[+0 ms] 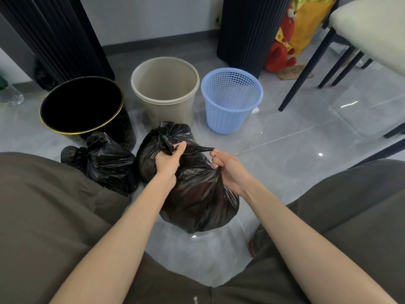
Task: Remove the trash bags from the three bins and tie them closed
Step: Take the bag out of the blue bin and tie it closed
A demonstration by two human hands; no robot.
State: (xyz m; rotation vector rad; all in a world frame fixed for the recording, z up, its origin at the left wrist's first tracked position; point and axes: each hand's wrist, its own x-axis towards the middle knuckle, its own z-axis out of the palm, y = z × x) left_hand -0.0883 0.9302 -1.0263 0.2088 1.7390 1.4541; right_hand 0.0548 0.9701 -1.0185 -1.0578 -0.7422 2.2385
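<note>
Grey glossy tiled floor (306, 150). Standing in a row: black bin (125, 128), beige bin (166, 113), blue bin (225, 119). Just in front: black bags (105, 163).

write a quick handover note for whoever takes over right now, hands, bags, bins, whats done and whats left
Left hand: grips a twisted ear of the front bag.
Right hand: grips gathered plastic on its other side; a strip stretches between them.
Bins: beige bin and blue bin stand unlined; black bin too dark inside to tell.
Done: left bag and middle bag sit on the floor, tops bunched, apparently tied.
Left: finish the front bag's knot.
</note>
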